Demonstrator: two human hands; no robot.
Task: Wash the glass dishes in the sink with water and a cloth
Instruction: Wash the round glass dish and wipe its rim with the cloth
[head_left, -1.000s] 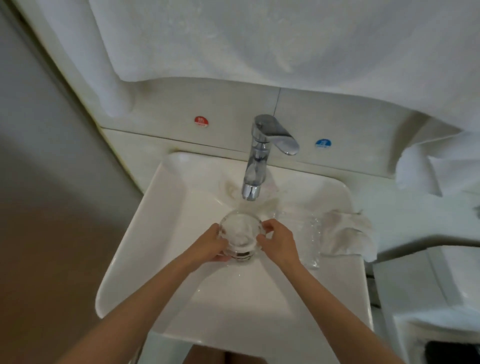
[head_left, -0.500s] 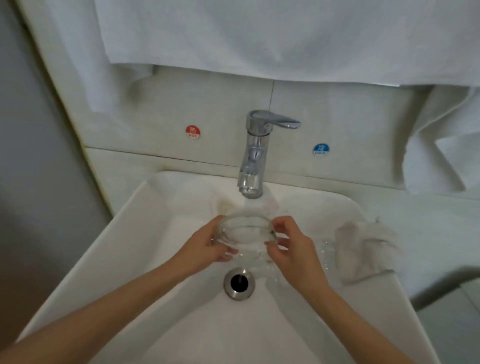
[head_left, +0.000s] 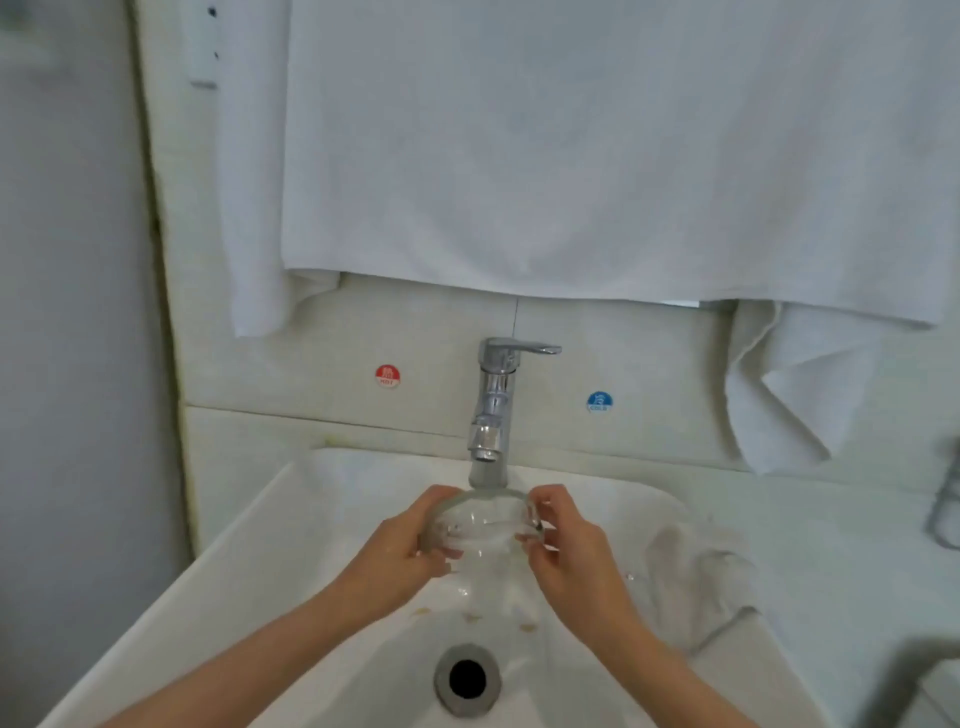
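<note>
**Step in hand: rinsing.** The glass bowl (head_left: 480, 525) is held above the sink (head_left: 249, 545), directly under the faucet (head_left: 493, 405), far from the drain (head_left: 466, 678). The water stream (head_left: 487, 475) falls onto its far edge.

**Grip.** The left hand (head_left: 400, 561) grips the bowl's left wall with curled fingers. The right hand (head_left: 576, 556) pinches the right rim between thumb and fingertips. Neither hand holds the cloth (head_left: 701, 577), which lies crumpled on the right side of the sink, apart from the bowl.

**Orientation.** The bowl is round and has no long axis. Its mouth appears to face upward toward the spout, tilted slightly toward the near side; the clear glass makes the exact tilt hard to read.

**Procedure, recommended.**
1. Turn the bowl slowly about its centre so the stream reaches the whole inner wall.
2. Tip the mouth toward the drain to empty it. Brownish specks lie on the basin near the drain, so a cloth pass is probably needed.
3. Support the bowl with one hand at all times; wet glass is likely slippery.
4. Hold the rim clear of the metal spout to avoid chipping.
</note>
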